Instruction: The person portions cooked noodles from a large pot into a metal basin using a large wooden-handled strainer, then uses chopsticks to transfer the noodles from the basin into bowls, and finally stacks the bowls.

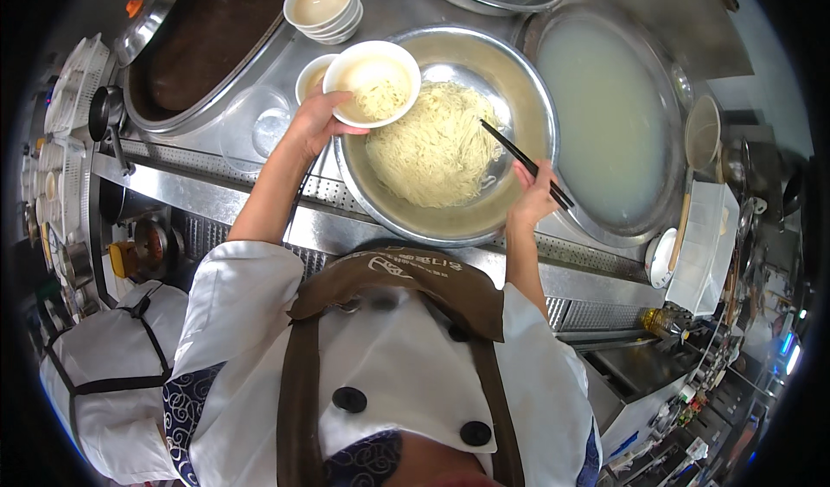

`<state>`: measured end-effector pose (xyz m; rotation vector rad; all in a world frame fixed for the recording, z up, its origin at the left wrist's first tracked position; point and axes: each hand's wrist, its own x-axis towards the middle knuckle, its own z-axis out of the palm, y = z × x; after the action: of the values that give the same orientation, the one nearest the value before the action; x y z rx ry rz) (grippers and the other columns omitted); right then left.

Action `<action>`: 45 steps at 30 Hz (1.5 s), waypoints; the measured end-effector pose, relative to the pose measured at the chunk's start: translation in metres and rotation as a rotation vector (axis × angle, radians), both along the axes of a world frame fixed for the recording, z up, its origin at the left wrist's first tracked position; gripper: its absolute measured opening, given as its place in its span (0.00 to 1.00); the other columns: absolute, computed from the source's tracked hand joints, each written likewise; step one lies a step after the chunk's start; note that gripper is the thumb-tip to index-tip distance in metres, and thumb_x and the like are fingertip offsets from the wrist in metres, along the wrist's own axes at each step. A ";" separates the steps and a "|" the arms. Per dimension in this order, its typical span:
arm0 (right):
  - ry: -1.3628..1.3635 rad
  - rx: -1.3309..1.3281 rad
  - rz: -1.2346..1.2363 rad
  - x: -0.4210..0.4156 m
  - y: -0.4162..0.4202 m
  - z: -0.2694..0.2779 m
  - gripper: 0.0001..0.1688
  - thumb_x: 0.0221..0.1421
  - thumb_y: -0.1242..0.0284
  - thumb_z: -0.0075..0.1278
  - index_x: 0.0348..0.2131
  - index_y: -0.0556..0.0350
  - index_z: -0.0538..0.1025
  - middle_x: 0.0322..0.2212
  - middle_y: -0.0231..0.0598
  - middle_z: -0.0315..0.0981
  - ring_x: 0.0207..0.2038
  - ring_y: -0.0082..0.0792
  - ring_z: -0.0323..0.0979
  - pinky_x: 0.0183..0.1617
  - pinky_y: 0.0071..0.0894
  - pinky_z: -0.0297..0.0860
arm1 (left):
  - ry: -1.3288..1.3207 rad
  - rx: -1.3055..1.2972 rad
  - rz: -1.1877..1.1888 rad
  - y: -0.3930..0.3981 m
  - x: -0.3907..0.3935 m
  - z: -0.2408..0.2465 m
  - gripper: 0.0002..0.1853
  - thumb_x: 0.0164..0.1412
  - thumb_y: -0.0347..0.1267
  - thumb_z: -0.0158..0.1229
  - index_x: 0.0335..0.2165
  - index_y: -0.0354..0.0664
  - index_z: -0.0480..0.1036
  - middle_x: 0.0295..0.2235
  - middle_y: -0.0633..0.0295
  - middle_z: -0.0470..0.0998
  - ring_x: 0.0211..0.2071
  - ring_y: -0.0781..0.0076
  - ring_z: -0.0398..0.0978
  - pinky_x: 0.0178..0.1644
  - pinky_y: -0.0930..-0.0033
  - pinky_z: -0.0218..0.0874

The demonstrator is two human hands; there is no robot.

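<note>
In my left hand (318,119) is a white bowl (337,66), tilted over the left rim of a big steel basin (538,137). A small clump of noodles (382,100) lies inside that bowl. The basin holds a large heap of pale thin noodles (441,150). My right hand (534,195) grips a pair of black chopsticks (512,152), their tips over the right side of the heap. Partly hidden behind the held bowl is another white bowl (306,80), and a stack of white bowls (324,6) stands farther back.
Cloudy liquid fills a wide pot (600,124) on the right. A dark vat (207,46) sits at left, near a clear plastic lid (256,127). A steel ladle (107,114) and white baskets (84,78) lie farther left. Another person in white (117,370) is close at lower left.
</note>
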<state>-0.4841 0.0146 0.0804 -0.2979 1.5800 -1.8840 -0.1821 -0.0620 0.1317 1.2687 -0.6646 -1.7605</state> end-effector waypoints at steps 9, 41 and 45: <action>-0.461 -0.093 -0.104 -0.026 0.020 0.003 0.12 0.54 0.71 0.41 0.26 0.64 0.67 0.22 0.44 0.69 0.24 0.31 0.72 0.24 0.16 0.72 | -0.155 -0.052 -0.004 0.007 -0.005 0.011 0.25 0.53 0.29 0.45 0.48 0.31 0.51 0.40 0.47 0.66 0.35 0.59 0.72 0.24 0.66 0.72; -0.129 -0.911 0.678 -0.055 -0.019 0.297 0.13 0.54 0.74 0.39 0.30 0.71 0.67 0.28 0.52 0.68 0.28 0.36 0.71 0.31 0.22 0.72 | -0.248 -0.036 -0.120 0.006 -0.064 -0.018 0.37 0.52 0.53 0.43 0.53 0.42 0.48 0.48 0.55 0.60 0.44 0.64 0.65 0.24 0.70 0.70; 0.225 -0.530 0.694 -0.026 -0.020 0.232 0.12 0.53 0.72 0.42 0.30 0.68 0.69 0.26 0.47 0.71 0.27 0.34 0.72 0.31 0.26 0.70 | -0.124 0.004 -0.076 0.009 -0.060 -0.022 0.36 0.54 0.53 0.41 0.53 0.42 0.47 0.48 0.53 0.59 0.42 0.64 0.67 0.25 0.69 0.70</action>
<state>-0.5101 -0.0055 0.3124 -1.1584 0.8836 -1.6886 -0.2418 -0.0532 0.1102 1.3802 -0.7896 -1.7549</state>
